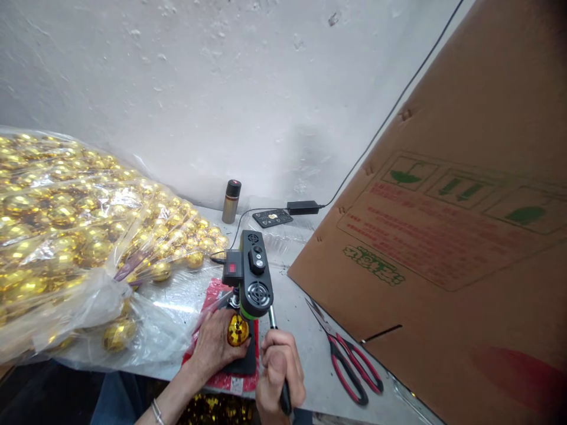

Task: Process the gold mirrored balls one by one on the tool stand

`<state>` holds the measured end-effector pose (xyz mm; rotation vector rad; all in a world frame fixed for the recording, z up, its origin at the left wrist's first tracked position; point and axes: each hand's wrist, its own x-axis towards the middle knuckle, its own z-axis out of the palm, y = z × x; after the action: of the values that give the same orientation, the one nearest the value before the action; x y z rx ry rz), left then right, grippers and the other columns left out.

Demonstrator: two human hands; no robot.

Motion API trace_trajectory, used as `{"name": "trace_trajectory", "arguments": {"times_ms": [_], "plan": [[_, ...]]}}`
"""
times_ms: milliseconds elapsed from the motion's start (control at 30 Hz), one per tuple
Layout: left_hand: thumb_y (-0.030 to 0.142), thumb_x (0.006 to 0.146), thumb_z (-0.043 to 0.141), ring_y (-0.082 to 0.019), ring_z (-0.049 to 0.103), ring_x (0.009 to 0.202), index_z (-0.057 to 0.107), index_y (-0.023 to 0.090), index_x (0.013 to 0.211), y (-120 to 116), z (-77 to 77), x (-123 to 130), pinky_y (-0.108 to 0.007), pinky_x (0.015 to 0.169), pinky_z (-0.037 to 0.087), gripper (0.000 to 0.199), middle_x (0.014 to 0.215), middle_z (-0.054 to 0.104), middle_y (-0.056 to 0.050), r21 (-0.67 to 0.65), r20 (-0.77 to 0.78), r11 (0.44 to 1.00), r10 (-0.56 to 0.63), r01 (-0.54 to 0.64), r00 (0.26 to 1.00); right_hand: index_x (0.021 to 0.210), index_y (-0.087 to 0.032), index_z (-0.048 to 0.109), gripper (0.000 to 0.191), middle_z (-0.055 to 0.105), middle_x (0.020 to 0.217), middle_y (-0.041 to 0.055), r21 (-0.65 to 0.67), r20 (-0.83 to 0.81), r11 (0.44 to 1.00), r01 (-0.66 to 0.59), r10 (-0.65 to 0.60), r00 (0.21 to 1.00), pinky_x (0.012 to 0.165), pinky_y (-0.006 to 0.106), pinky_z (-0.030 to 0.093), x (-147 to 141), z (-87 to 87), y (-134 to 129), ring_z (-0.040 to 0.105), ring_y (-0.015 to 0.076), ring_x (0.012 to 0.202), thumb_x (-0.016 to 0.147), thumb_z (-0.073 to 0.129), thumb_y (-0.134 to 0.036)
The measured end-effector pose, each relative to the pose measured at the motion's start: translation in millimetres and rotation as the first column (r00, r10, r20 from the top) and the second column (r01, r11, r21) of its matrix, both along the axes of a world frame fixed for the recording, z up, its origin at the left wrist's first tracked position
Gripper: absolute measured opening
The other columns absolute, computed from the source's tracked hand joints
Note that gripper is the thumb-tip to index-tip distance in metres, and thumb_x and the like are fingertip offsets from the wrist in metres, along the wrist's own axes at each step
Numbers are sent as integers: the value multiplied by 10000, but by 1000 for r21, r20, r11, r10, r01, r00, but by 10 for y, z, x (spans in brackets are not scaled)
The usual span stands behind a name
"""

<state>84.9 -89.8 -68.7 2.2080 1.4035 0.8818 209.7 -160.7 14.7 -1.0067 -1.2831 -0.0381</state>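
Observation:
A shiny gold ball (239,334) sits beneath the head of a small black bench drill press (257,274). My left hand (214,343) is closed around the ball from its left and near sides. My right hand (282,370) is wrapped around the black-gripped lever (272,319) on the machine's right side. The machine's base is partly hidden by my left hand and rests on a red plastic sheet (214,298). Where the tool tip meets the ball is too small to make out.
A large clear bag (101,236) of gold balls fills the left. Red-and-black scissors (349,360) lie right of my right hand, beside a tall cardboard box (425,236). Behind stand a spray-can-like bottle (231,203), a dark patterned phone-like slab (272,218) and a power adapter (303,207).

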Motion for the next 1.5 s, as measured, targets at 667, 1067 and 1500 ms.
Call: {"name": "trace_trajectory", "arguments": {"times_ms": [667,1067,1500], "plan": [[348,743,827,-337,793,867,705,260,967,-21,-35,29,-448,848,610,270,887,807,-42,30,1,999,17,-17,1000,802,-230,556,370,588,783,-31,39,-94,999,17,-13,995,607,274,425,-77,-95,34,543,110,628,1154,445,-214],[351,728,825,-362,805,901,715,254,1005,-11,-87,43,-498,885,630,313,924,824,-67,22,6,1000,21,-21,1000,751,-235,503,392,561,778,-20,54,-135,997,57,-49,990,596,274,426,-135,-139,81,533,120,624,1138,441,-221],[359,706,831,-385,819,971,758,239,1088,7,-143,79,-517,888,646,407,1039,871,-91,14,48,1000,24,-25,999,766,-237,540,387,553,746,-24,80,-118,995,66,-57,991,574,267,426,-93,-154,104,524,129,610,1141,447,-240]]}}
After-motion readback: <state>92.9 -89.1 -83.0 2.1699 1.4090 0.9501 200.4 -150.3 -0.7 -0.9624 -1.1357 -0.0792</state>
